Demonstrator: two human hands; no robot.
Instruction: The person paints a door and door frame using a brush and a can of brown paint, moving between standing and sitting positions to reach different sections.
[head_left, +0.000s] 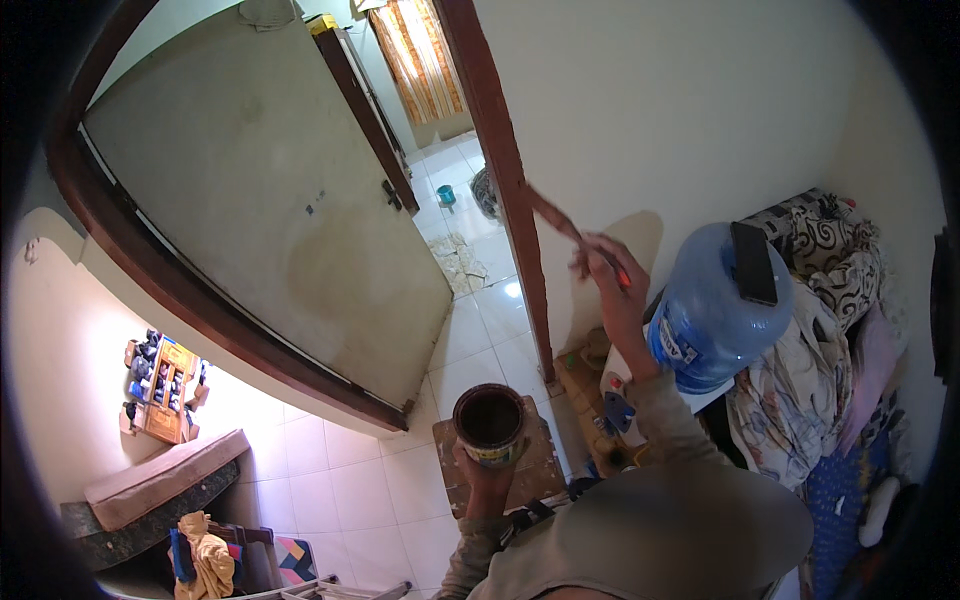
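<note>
While the left hand [487,470] is wrapped round a paint tin [490,423] full of dark brown stuff, held low out front, the right hand [605,268] is up higher, fingers closed on a paintbrush [565,228] whose bristles sit right against the brown door frame [505,180]. It's a bit motion-blurred. Just right of that hand there's a big blue water jug [712,308] with a dark phone [753,262] lying on top, and an open door [270,210] off to the left.

Daylight spills through the doorway [450,180], glaring on floor tiles [505,290]; the right hand [605,270] blurs, and the picture's edges bend darkly.
</note>
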